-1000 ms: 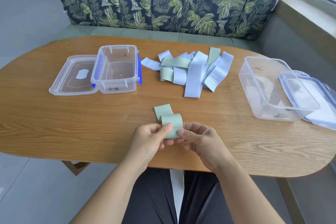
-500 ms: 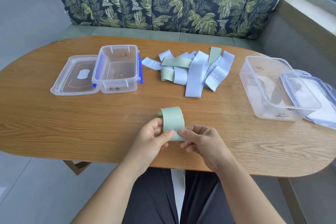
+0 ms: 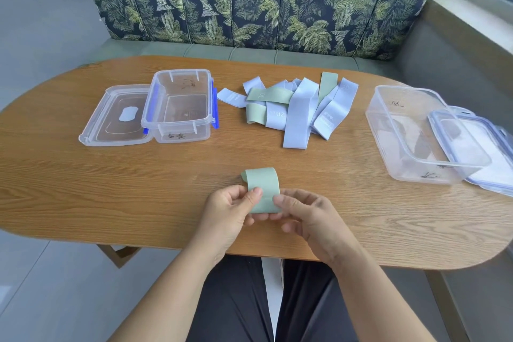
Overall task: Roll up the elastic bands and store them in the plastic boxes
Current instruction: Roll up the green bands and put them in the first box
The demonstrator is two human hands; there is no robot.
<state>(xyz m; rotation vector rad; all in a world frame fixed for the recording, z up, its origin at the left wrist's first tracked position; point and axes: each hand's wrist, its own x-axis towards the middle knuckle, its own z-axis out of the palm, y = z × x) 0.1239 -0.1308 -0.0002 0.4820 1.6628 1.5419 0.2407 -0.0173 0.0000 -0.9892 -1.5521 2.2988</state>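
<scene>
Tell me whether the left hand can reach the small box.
Probably yes: only bare table lies between the left hand and the small box, lid off. The hand does pinch the green band, though.

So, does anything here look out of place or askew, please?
Nothing stands out: the left box and right box stand open, loose bands heaped between them, left hand and right hand holding a green band.

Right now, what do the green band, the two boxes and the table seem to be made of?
The green band, pinched by the left hand and right hand: probably matte elastic fabric; it curves softly into a loop. The left box and right box: clear, glossy rigid plastic; the table shows through them. The table: wood or wood-look veneer, satin; grain lines visible.
</scene>
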